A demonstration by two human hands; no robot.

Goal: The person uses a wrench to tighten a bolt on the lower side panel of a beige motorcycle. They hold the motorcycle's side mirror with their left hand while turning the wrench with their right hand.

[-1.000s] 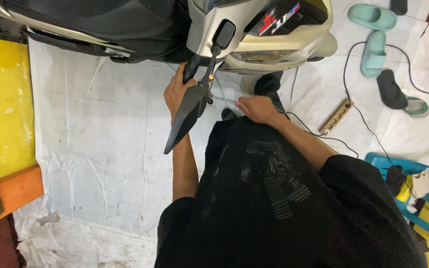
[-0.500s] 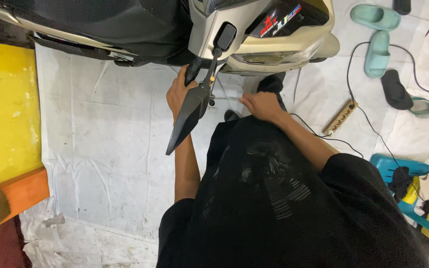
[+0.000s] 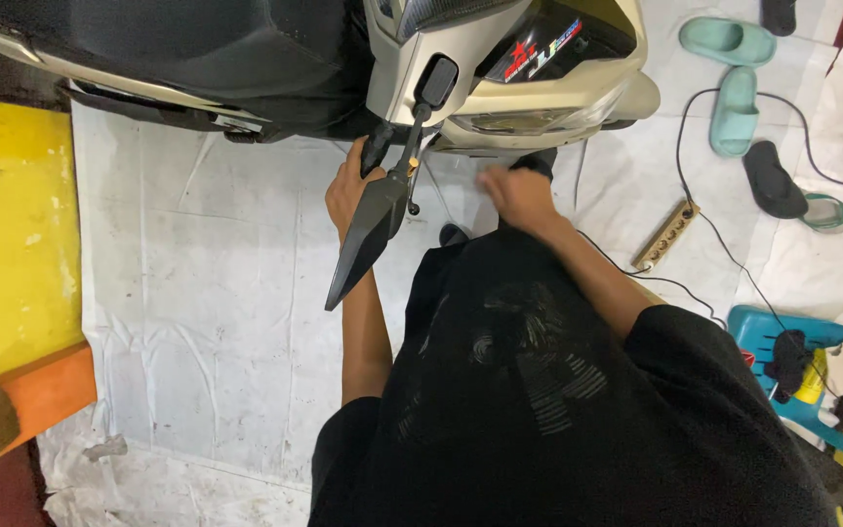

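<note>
The person bends over the front of a cream and black scooter [image 3: 500, 68] that stands on a white sheet [image 3: 197, 293]. The left hand [image 3: 348, 190] is closed around the black handlebar grip [image 3: 375, 151] and holds it firmly. Just in front of this hand a long, pointed black mirror [image 3: 368, 229] hangs down from its stem, tilted toward the floor. It seems attached to the bar, not loose in the hand. The right hand [image 3: 514, 195] is blurred, low under the front panel; I cannot tell if it is open or holding something. The scooter body looks complete from here, with no panel taken off that I can see, so I judge the work is at an early or middle stage. Behind, green sandals [image 3: 734, 78] and a power strip [image 3: 667, 234] lie on the floor.
</note>
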